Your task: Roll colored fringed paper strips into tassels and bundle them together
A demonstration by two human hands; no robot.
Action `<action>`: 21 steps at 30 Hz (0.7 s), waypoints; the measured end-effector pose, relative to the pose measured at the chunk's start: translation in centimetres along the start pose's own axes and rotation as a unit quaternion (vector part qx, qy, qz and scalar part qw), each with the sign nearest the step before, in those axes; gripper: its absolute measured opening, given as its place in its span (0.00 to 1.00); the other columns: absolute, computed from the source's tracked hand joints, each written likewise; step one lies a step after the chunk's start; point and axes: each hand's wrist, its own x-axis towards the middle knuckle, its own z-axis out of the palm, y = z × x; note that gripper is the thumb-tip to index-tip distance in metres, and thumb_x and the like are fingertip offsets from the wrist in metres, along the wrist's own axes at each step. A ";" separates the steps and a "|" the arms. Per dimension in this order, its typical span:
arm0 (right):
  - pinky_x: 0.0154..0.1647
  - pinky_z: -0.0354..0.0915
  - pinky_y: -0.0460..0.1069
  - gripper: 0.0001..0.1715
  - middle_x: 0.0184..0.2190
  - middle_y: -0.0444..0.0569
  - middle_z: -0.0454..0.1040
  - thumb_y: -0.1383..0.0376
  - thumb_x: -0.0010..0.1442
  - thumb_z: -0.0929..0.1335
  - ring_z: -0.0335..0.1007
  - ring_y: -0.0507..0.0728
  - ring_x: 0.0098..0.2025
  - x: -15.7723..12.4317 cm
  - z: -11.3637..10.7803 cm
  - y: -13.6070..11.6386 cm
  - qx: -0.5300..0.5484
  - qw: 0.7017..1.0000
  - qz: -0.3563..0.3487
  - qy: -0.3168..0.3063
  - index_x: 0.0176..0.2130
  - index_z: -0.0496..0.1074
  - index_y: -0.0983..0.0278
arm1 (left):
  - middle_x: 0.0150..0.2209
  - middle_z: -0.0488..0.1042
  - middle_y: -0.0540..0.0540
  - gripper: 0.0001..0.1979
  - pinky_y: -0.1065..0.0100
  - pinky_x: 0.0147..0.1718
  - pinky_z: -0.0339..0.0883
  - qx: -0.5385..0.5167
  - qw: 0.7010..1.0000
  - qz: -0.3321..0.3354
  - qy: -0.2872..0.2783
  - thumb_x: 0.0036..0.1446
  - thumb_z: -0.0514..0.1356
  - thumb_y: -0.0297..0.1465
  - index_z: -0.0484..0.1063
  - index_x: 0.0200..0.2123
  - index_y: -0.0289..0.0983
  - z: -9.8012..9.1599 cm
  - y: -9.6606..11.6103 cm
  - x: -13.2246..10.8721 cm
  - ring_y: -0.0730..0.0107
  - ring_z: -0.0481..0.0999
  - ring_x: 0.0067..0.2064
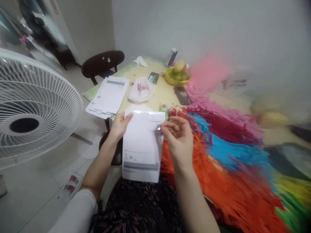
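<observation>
My left hand [120, 125] grips a white printed cardboard packet [143, 139] by its upper left edge, thumb on the front face. The packet is tilted towards me above my lap, with grey bars and small print near its lower end. At its upper right edge my right hand [178, 137] has thumb and forefinger drawn together beside a small shiny piece [158, 127]. Whether that piece is a strip or part of the packet is unclear. Similar white packets [110, 94] lie stacked at the table's left edge.
Shredded-looking coloured paper fringe [225, 181] covers the table's right side. Further back are a white plastic bag [141, 90], two phones [153, 78] and a yellow fruit bowl [177, 79]. A large fan [36, 113] stands close on the left, near a dark chair [103, 63].
</observation>
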 end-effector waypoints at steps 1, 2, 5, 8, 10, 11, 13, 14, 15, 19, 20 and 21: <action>0.38 0.70 0.48 0.20 0.33 0.42 0.75 0.68 0.53 0.72 0.74 0.52 0.36 -0.9 0.1 -0.4 -0.006 1.000 -0.003 -0.004 0.45 0.66 0.59 | 0.32 0.79 0.46 0.17 0.71 0.33 0.68 0.014 0.999 0.023 0.021 0.58 0.62 0.43 0.75 0.35 0.33 0.6 0.4 -1.6 0.68 0.77 0.33; 0.40 0.70 0.48 0.20 0.33 0.42 0.75 0.68 0.54 0.72 0.74 0.52 0.37 -1.6 0.2 -0.7 -0.012 1.000 -0.007 -0.005 0.46 0.66 0.59 | 0.31 0.79 0.46 0.17 0.71 0.32 0.67 0.028 0.998 0.040 0.039 0.59 0.61 0.43 0.75 0.35 0.33 1.2 0.8 -3.0 0.68 0.76 0.33; 0.42 0.71 0.49 0.19 0.34 0.43 0.75 0.68 0.56 0.72 0.75 0.52 0.39 -3.0 0.3 -1.3 -0.019 1.000 -0.017 0.002 0.46 0.66 0.59 | 0.30 0.77 0.47 0.17 0.73 0.29 0.65 0.059 0.994 0.071 0.065 0.61 0.60 0.43 0.75 0.35 0.33 2.9 1.8 -6.0 0.70 0.74 0.31; 0.41 0.71 0.49 0.19 0.35 0.44 0.76 0.68 0.56 0.71 0.75 0.52 0.39 -3.5 0.0 -1.3 -0.028 0.999 -0.021 0.001 0.47 0.66 0.59 | 0.33 0.78 0.46 0.16 0.73 0.32 0.66 0.062 0.992 0.094 0.062 0.62 0.59 0.42 0.75 0.38 0.33 4.0 2.6 -7.2 0.69 0.75 0.34; 0.41 0.71 0.49 0.19 0.34 0.44 0.75 0.68 0.57 0.71 0.75 0.53 0.38 -3.6 -0.2 -1.3 -0.038 0.999 -0.025 -0.001 0.47 0.65 0.59 | 0.35 0.79 0.45 0.16 0.72 0.34 0.67 0.062 0.991 0.106 0.055 0.62 0.58 0.42 0.75 0.39 0.33 4.4 3.1 -7.5 0.68 0.75 0.35; 0.40 0.71 0.49 0.19 0.35 0.44 0.75 0.68 0.57 0.71 0.75 0.53 0.39 -3.6 -0.3 -1.2 -0.042 0.999 -0.029 0.000 0.47 0.65 0.59 | 0.35 0.78 0.45 0.16 0.72 0.34 0.68 0.064 0.990 0.110 0.052 0.63 0.58 0.41 0.75 0.39 0.33 4.6 3.3 -7.7 0.68 0.75 0.35; 0.39 0.72 0.49 0.19 0.35 0.45 0.75 0.68 0.58 0.70 0.75 0.53 0.39 -3.7 -0.4 -1.2 -0.059 0.998 -0.039 0.001 0.48 0.64 0.59 | 0.34 0.78 0.46 0.16 0.72 0.33 0.68 0.069 0.990 0.116 0.047 0.63 0.58 0.41 0.75 0.38 0.33 4.8 3.7 -8.2 0.69 0.75 0.34; 0.38 0.71 0.49 0.18 0.35 0.45 0.74 0.67 0.58 0.70 0.75 0.54 0.39 -3.7 -0.4 -1.3 -0.079 0.996 -0.048 0.002 0.48 0.64 0.60 | 0.33 0.78 0.46 0.16 0.72 0.33 0.67 0.072 0.990 0.118 0.043 0.63 0.58 0.41 0.75 0.38 0.33 5.0 3.8 -8.4 0.70 0.75 0.33; 0.37 0.71 0.49 0.18 0.35 0.45 0.74 0.67 0.59 0.69 0.74 0.54 0.38 -3.7 -0.4 -1.4 -0.112 0.992 -0.061 0.004 0.49 0.65 0.60 | 0.33 0.78 0.46 0.16 0.73 0.33 0.67 0.074 0.989 0.119 0.040 0.63 0.58 0.41 0.75 0.37 0.33 5.1 3.9 -8.7 0.70 0.74 0.33; 0.40 0.71 0.53 0.18 0.36 0.47 0.72 0.63 0.60 0.69 0.71 0.56 0.35 -3.7 -0.9 -1.7 -0.298 0.944 -0.141 0.024 0.51 0.67 0.60 | 0.31 0.77 0.47 0.16 0.73 0.30 0.68 0.063 0.993 0.097 0.030 0.61 0.59 0.42 0.75 0.36 0.33 4.8 3.6 -9.4 0.71 0.74 0.32; 0.43 0.70 0.55 0.20 0.39 0.50 0.72 0.62 0.60 0.70 0.71 0.58 0.38 -3.7 -1.3 -1.7 -0.329 0.932 -0.150 0.032 0.52 0.67 0.60 | 0.31 0.78 0.47 0.16 0.73 0.30 0.68 0.047 0.995 0.080 0.038 0.60 0.60 0.42 0.75 0.36 0.33 4.4 3.4 -9.2 0.70 0.75 0.32; 0.46 0.69 0.57 0.24 0.43 0.52 0.72 0.60 0.58 0.72 0.70 0.60 0.42 -3.8 -1.9 -1.6 -0.344 0.926 -0.149 0.038 0.53 0.67 0.60 | 0.32 0.78 0.47 0.17 0.73 0.30 0.69 0.022 0.996 0.064 0.054 0.59 0.61 0.43 0.75 0.37 0.34 3.8 3.1 -8.9 0.70 0.76 0.32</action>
